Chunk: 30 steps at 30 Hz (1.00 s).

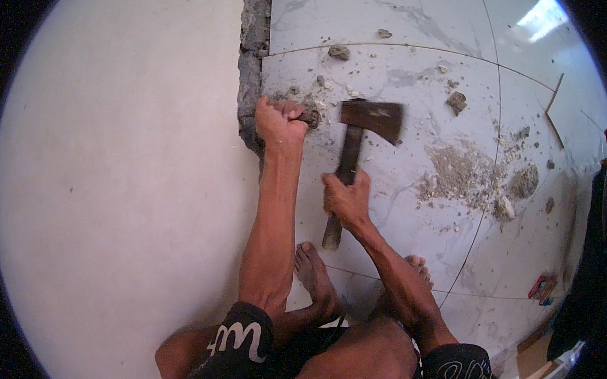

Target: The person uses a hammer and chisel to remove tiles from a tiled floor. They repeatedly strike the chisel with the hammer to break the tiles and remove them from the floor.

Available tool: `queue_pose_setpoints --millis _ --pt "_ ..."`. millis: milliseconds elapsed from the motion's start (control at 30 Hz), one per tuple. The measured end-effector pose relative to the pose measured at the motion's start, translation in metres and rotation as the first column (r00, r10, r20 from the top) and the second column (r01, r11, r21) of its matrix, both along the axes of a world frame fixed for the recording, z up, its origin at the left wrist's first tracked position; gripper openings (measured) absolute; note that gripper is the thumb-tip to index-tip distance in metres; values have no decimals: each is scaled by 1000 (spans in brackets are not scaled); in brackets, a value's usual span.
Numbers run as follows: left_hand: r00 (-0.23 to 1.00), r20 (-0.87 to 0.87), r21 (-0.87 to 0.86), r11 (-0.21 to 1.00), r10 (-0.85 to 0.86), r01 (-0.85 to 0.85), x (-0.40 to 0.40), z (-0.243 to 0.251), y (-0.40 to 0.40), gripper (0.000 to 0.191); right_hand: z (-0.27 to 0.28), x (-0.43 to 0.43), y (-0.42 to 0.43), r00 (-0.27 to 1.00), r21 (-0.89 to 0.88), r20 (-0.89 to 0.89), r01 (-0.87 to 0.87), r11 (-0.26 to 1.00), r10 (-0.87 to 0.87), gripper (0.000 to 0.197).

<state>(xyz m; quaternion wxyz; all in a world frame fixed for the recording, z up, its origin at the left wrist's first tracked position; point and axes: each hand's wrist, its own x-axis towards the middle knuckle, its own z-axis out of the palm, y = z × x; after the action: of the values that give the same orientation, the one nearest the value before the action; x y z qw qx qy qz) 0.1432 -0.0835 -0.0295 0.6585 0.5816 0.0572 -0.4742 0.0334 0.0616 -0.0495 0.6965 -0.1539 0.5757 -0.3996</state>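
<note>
My left hand (282, 119) is closed around a short, dark chisel-like tool (311, 117), whose blunt end points right; its other end is hidden by the hand. It is held against the rough, chipped channel (250, 82) along the foot of the pale wall. In my right hand (347, 198) is a hatchet (371, 119) with a rusty, dark head, gripped midway along its handle. The hatchet head is slightly blurred, just right of the left hand and apart from the dark tool.
The pale wall (134, 158) fills the left side. Rubble chunks (524, 181) and a patch of crumbled mortar (457, 170) lie on marble-patterned floor tiles (412, 88). My bare feet (313, 275) are close below the hands. A cardboard box (533, 358) stands at lower right.
</note>
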Motion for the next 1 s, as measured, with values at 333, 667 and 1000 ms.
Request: queue_pose_setpoints --millis 333,667,1000 --pt "1000 0 -53 998 -29 29 -1 5 10 28 23 -24 -3 852 77 306 422 903 -424 20" --pt "997 54 -52 997 -49 52 8 14 12 26 33 -17 6 971 -21 223 91 996 -84 20" --pt "1000 -11 -69 998 -1 0 1 2 5 30 26 -28 2 986 -54 166 17 998 -8 21"
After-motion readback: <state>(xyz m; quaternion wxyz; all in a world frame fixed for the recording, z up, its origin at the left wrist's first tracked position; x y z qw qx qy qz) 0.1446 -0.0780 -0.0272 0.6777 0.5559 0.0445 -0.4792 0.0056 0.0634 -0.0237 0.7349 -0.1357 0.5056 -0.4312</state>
